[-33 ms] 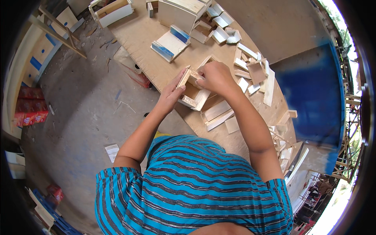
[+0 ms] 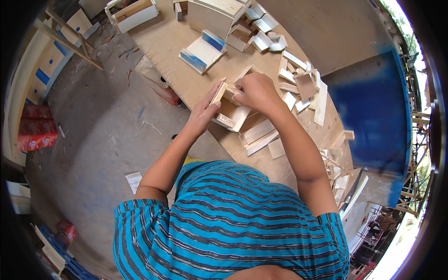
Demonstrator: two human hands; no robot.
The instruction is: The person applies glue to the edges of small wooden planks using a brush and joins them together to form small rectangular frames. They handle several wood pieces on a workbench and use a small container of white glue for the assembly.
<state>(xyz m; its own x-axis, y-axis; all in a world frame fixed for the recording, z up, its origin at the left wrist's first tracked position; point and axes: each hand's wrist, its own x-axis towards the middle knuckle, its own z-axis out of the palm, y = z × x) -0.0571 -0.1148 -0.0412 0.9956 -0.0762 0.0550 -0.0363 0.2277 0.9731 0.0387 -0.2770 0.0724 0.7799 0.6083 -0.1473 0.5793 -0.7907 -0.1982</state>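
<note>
Left hand point(image 2: 204, 111), right hand point(image 2: 254, 91) both gripping wooden frame point(image 2: 229, 112) | plywood bench point(image 2: 172, 46) | concrete floor point(image 2: 93, 140)

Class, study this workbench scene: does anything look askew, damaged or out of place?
Nothing looks damaged. The wood offcuts lie scattered at all angles on the workbench, and scraps litter the floor. The left hand and right hand hold a small wooden box frame.

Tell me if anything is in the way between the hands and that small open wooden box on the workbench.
Nothing visible is. The left hand is already pressed against the side of the small wooden box, and the right hand is on its top edge. Loose wooden offcuts lie on the workbench beside it, not between.
</note>
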